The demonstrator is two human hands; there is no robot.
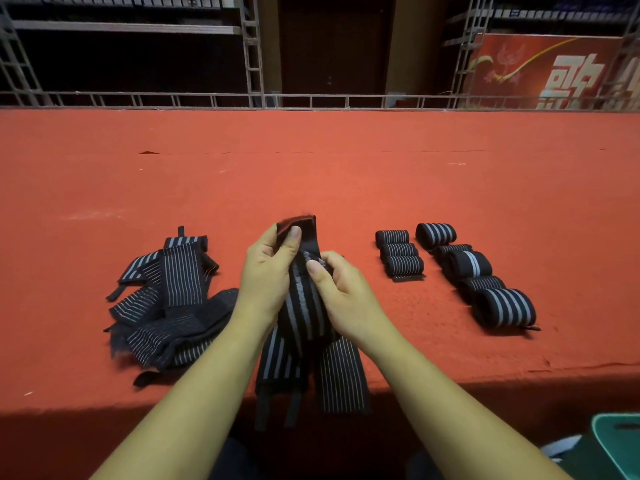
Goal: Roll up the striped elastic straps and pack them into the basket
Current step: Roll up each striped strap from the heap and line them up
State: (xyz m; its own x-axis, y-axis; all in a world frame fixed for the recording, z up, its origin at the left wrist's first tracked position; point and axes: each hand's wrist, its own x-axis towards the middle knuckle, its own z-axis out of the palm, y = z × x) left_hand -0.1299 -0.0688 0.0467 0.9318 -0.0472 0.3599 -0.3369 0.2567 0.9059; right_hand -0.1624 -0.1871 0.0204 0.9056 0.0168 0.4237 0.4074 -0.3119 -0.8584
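Left hand (266, 271) and right hand (341, 289) are both pinching the limp, seemingly light striped elastic strap (304, 306) by its upper end, probably the best hold.

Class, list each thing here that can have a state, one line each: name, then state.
left hand: pinching the held strap's top end
right hand: pinching the held strap lower down
held strap: unrolled, tails hanging over the table edge
loose straps: unrolled, heaped on the table
rolled straps: rolled, in two rows, not packed
green basket: mostly out of frame, contents hidden
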